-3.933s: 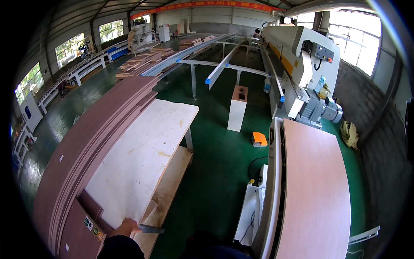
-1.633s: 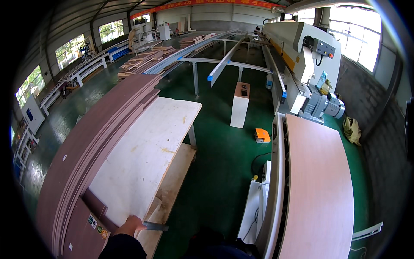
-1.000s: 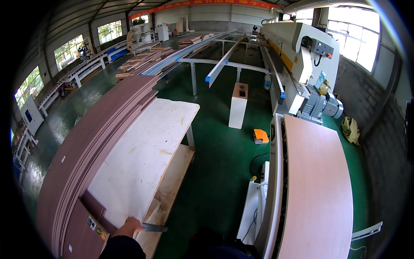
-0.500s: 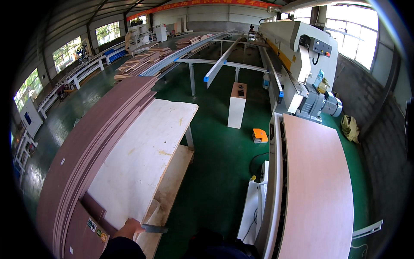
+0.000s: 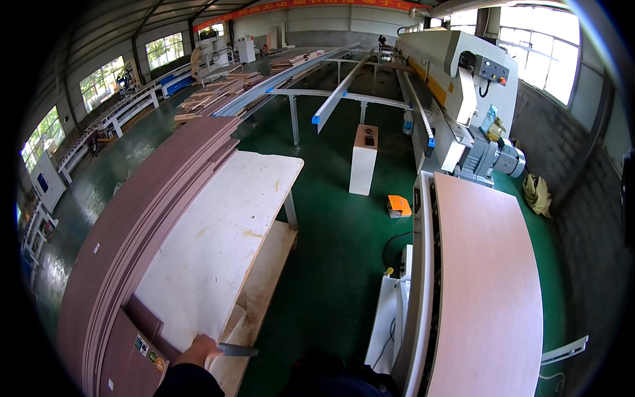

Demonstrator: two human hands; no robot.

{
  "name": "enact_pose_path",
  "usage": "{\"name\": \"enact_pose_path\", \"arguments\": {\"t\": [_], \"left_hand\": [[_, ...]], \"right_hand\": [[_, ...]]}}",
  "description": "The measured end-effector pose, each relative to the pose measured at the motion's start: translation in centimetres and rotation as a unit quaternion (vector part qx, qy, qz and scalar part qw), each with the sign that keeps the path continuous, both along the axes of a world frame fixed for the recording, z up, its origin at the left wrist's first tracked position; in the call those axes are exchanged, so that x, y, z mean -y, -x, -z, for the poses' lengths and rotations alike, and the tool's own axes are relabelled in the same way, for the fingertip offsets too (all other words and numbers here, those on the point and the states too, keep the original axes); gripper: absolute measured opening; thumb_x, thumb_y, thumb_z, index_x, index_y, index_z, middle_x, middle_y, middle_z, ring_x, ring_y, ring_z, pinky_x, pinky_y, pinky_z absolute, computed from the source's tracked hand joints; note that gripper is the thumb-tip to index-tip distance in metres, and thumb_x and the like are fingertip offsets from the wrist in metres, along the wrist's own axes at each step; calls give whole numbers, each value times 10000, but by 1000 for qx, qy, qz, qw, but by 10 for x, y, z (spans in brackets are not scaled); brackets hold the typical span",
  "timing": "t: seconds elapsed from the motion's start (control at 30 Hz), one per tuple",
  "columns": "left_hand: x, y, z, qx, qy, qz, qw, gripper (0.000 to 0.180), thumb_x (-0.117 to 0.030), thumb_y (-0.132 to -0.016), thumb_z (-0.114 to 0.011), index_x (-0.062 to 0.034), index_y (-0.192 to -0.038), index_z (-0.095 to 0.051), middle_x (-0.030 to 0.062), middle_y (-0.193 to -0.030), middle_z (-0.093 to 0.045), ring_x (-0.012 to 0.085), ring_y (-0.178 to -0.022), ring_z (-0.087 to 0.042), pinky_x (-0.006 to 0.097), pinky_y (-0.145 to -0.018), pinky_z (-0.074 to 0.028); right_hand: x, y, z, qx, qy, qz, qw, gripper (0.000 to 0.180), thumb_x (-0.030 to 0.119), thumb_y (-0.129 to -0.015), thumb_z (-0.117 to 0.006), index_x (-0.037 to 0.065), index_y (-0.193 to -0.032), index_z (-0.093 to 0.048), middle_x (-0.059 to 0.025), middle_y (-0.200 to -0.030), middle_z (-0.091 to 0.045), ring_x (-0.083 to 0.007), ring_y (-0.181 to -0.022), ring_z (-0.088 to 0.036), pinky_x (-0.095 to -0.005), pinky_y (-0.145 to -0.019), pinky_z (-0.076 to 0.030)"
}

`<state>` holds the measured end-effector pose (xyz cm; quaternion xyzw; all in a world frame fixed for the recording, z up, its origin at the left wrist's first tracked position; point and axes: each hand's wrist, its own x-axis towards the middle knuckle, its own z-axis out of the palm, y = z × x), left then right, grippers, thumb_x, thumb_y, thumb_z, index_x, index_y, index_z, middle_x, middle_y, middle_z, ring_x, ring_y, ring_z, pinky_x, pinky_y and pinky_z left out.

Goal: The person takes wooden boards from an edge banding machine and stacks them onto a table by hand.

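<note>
My left hand (image 5: 200,347) is closed at the near right corner of a white-topped work table (image 5: 218,225), its fingers curled at the edge. A flat grey metal bar (image 5: 239,350), which looks like the table's near leg, sticks out to the right from beneath the fingers. Beside the wrist lies a dark brown panel (image 5: 129,351) with several stickers. A stack of long brown boards (image 5: 132,212) runs along the table's left side. My right hand is out of view.
A pale wood panel (image 5: 489,278) lies on the machine bed at right. Ahead stand a white pedestal (image 5: 363,169), an orange foot-pedal-like box (image 5: 398,206) and rails (image 5: 340,96). A long white machine (image 5: 456,73) with a grey motor (image 5: 489,159) fills the far right. Someone (image 5: 382,41) is far back.
The distant person at the back shows a little more upright now. My left hand stays at the table corner, and the nearby boards have not moved.
</note>
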<state>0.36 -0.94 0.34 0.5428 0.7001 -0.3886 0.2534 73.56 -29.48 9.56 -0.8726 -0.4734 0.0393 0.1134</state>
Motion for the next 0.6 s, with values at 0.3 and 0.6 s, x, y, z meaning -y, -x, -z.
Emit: {"name": "enact_pose_path", "arguments": {"t": [0.3, 0.6], "left_hand": [[2, 0, 1, -2, 39, -19, 999, 732, -649, -754, -539, -56, -1172, -632, 210, -1268, -543, 356, -1197, -493, 418, -1002, -393], [-12, -15, -7, -2, -33, 0, 999, 616, -619, -735, -600, -98, -1047, -698, 132, -1087, -657, 310, -1058, -595, 436, -935, -432]], "right_hand": [[-9, -5, -5, 53, 10, -22, 998, 481, 318, -892, -479, 20, -1270, -477, -257, -1271, -477, -452, -1142, -429, -559, -967, -328], [-39, 14, -6, 109, -68, -70, 989, 432, 283, -895, -478, 15, -1232, -512, -251, -1237, -508, -437, -1080, -478, -553, -933, -354]]}}
